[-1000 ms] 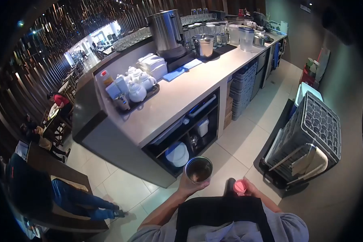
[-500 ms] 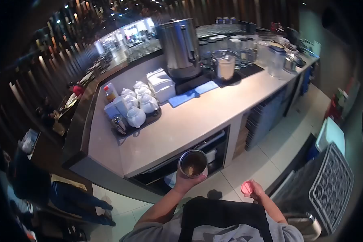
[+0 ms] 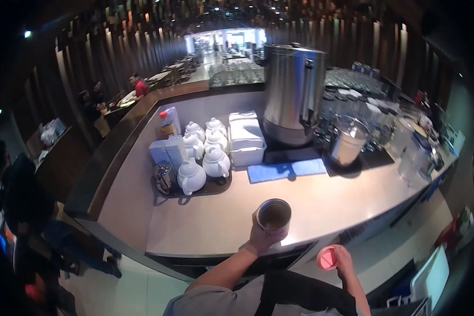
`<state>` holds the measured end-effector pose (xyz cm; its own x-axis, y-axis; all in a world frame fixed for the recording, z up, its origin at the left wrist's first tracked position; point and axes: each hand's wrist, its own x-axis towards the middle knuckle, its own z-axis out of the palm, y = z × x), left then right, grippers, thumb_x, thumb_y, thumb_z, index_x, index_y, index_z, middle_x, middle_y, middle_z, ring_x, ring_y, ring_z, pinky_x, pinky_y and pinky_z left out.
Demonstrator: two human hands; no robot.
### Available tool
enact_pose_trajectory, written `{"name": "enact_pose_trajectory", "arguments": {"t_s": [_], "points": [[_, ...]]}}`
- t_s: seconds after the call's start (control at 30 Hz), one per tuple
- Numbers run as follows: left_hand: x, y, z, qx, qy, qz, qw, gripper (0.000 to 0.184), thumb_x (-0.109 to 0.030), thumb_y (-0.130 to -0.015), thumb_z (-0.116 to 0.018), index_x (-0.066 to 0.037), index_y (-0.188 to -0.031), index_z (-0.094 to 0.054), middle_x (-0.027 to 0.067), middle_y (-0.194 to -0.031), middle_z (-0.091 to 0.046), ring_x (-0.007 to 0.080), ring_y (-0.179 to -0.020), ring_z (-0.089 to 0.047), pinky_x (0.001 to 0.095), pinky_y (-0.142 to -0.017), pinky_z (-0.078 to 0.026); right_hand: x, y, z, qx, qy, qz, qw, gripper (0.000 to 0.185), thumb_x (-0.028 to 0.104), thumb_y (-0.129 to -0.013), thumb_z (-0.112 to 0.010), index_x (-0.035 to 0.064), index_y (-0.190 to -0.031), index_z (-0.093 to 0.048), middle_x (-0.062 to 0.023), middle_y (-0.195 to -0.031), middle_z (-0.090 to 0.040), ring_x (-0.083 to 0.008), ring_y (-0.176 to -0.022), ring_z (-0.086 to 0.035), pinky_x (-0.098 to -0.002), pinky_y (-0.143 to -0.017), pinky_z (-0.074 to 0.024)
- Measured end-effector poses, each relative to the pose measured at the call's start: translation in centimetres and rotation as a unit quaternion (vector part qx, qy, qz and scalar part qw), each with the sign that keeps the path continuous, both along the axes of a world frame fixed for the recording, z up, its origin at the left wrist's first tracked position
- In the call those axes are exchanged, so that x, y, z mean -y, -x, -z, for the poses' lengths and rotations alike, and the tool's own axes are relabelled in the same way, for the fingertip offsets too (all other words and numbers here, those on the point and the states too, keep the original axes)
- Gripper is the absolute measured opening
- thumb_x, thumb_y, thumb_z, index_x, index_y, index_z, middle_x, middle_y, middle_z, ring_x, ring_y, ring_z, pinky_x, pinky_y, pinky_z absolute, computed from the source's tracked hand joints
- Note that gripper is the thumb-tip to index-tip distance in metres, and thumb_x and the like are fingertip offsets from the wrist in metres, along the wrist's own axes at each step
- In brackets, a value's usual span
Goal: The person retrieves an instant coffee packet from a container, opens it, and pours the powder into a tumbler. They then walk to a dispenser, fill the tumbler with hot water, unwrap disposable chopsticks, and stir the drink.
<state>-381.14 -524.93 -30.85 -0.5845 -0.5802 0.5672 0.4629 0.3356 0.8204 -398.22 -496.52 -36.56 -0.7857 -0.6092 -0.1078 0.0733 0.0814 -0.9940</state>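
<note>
My left hand [image 3: 265, 238] is wrapped round a steel tumbler [image 3: 274, 215], held upright with its open mouth facing me, over the front part of the counter [image 3: 216, 224]. Something brownish shows inside, too dim to name. In my right hand [image 3: 344, 260] is a round pink lid [image 3: 327, 258], pinched at its edge, just off the counter's front edge. Behind the tumbler lies a folded blue cloth [image 3: 287, 171]. White teapots [image 3: 191, 176] stand on a dark tray [image 3: 218, 187] to the left.
A tall steel urn [image 3: 294, 97] stands at the back of the counter. Right of it are a clear pitcher [image 3: 348, 141] and several glass jars. White containers [image 3: 247, 139] sit left of the urn. A person in dark clothes [image 3: 23, 195] is at far left.
My view has turned left and come nearer the counter. The tumbler has moved from in front of the counter to over its front part. Both hands keep their hold.
</note>
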Motion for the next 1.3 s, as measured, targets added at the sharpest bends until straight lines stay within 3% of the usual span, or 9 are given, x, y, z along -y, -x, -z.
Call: {"name": "enact_pose_trajectory", "arguments": {"t_s": [0.13,0.2,0.33,0.4,0.47,0.67,0.73,1.13,1.3], "points": [[2.4,4.4,4.0,0.086,0.101,-0.131,0.982,0.103,-0.024,-0.059,-0.091,-0.001,-0.138,-0.029,0.0150,-0.131,-0.046,0.0270,-0.123,-0.049,0.0389,-0.105,-0.041,4.6,5.6,-3.0,-0.032,0.032,0.009,0.999,0.029,0.026,-0.100,-0.055,-0.0004,-0.107,-0.066,-0.0050,-0.099,-0.066,-0.0127,-0.091,-0.061,-0.0268,-0.081,-0.0490],[1.6,4.9,1.8,0.060,0.006,-0.094,0.994,0.104,-0.025,-0.057,-0.092,-0.002,-0.139,-0.031,0.0156,-0.131,-0.047,0.0290,-0.123,-0.049,0.0393,-0.106,-0.040,6.3,9.6,-2.1,-0.039,0.011,0.005,0.999,0.029,0.025,-0.099,-0.056,-0.0009,-0.106,-0.067,-0.0071,-0.101,-0.066,-0.0148,-0.094,-0.061,-0.0284,-0.085,-0.0486],[2.4,5.6,1.1,0.123,0.100,-0.170,0.973,0.101,-0.023,-0.057,-0.092,-0.003,-0.139,-0.036,0.0136,-0.132,-0.049,0.0274,-0.124,-0.049,0.0387,-0.105,-0.040,9.2,17.8,-1.4,-0.204,-0.050,-0.026,0.977,0.027,0.022,-0.097,-0.058,-0.0027,-0.101,-0.068,-0.0111,-0.100,-0.061,-0.0197,-0.095,-0.059,-0.0318,-0.087,-0.0471],[1.7,5.9,0.1,0.084,0.017,-0.173,0.981,0.099,-0.024,-0.058,-0.092,-0.003,-0.138,-0.038,0.0141,-0.131,-0.049,0.0281,-0.123,-0.050,0.0395,-0.105,-0.041,10.4,20.6,-1.6,-0.223,-0.060,-0.053,0.972,0.026,0.021,-0.096,-0.058,-0.0032,-0.100,-0.068,-0.0123,-0.099,-0.060,-0.0212,-0.095,-0.058,-0.0328,-0.087,-0.0467],[1.3,6.2,0.2,0.132,0.129,-0.303,0.935,0.098,-0.025,-0.059,-0.092,-0.003,-0.138,-0.037,0.0137,-0.131,-0.049,0.0277,-0.122,-0.050,0.0392,-0.105,-0.041,11.9,23.6,-2.1,-0.268,-0.037,-0.065,0.960,0.026,0.020,-0.095,-0.060,-0.0034,-0.100,-0.069,-0.0120,-0.096,-0.060,-0.0211,-0.091,-0.058,-0.0329,-0.085,-0.0472],[-1.9,8.4,-3.1,0.105,0.014,-0.369,0.923,0.088,-0.024,-0.065,-0.089,-0.002,-0.132,-0.037,0.0141,-0.127,-0.050,0.0253,-0.120,-0.052,0.0378,-0.101,-0.044,15.7,29.0,-4.0,-0.229,-0.021,-0.184,0.956,0.025,0.019,-0.092,-0.064,-0.0035,-0.098,-0.071,-0.0121,-0.093,-0.063,-0.0213,-0.093,-0.060,-0.0336,-0.085,-0.0477],[-2.6,9.3,-3.4,0.104,0.033,-0.376,0.920,0.087,-0.014,-0.067,-0.087,-0.004,-0.134,-0.033,0.0127,-0.129,-0.050,0.0236,-0.120,-0.050,0.0371,-0.101,-0.043,17.1,30.3,-2.9,-0.240,-0.012,-0.200,0.950,0.024,0.019,-0.092,-0.063,-0.0036,-0.098,-0.071,-0.0129,-0.094,-0.065,-0.0207,-0.092,-0.061,-0.0327,-0.084,-0.0483],[-2.7,13.6,-1.1,0.104,0.013,-0.329,0.939,0.090,-0.021,-0.067,-0.088,-0.003,-0.135,-0.033,0.0134,-0.126,-0.052,0.0246,-0.117,-0.052,0.0379,-0.102,-0.043,18.4,31.1,-0.5,-0.085,0.061,-0.172,0.979,0.021,0.016,-0.095,-0.062,-0.0027,-0.101,-0.069,-0.0078,-0.096,-0.068,-0.0131,-0.087,-0.062,-0.0269,-0.080,-0.0502],[-2.6,12.4,1.3,0.030,-0.212,-0.180,0.960,0.077,-0.008,-0.069,-0.086,-0.006,-0.134,-0.045,0.0072,-0.128,-0.054,0.0194,-0.115,-0.055,0.0345,-0.099,-0.047,19.5,31.3,0.7,-0.024,0.172,-0.086,0.981,0.018,0.013,-0.093,-0.065,-0.0028,-0.101,-0.065,-0.0073,-0.094,-0.065,-0.0133,-0.084,-0.060,-0.0254,-0.076,-0.0500]]}}
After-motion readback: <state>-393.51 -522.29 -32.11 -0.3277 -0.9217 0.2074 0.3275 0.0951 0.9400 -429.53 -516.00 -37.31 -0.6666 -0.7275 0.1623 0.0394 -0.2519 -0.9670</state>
